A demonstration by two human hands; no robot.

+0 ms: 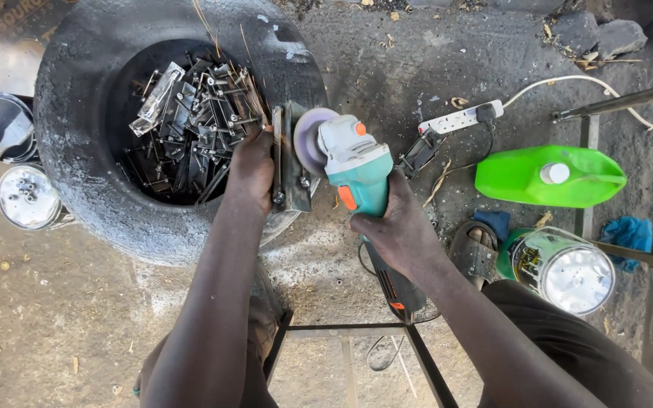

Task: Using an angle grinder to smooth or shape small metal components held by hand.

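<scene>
Upright, metal bracket (pixel 290 162) meets angle grinder's (pixel 357 170) disc.

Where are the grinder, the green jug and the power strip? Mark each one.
grinder (pixel 360 170): head view, on its teal body.
green jug (pixel 519 177): head view, on its flat side left of the cap.
power strip (pixel 459 119): head view, on the middle of its white casing.
</scene>
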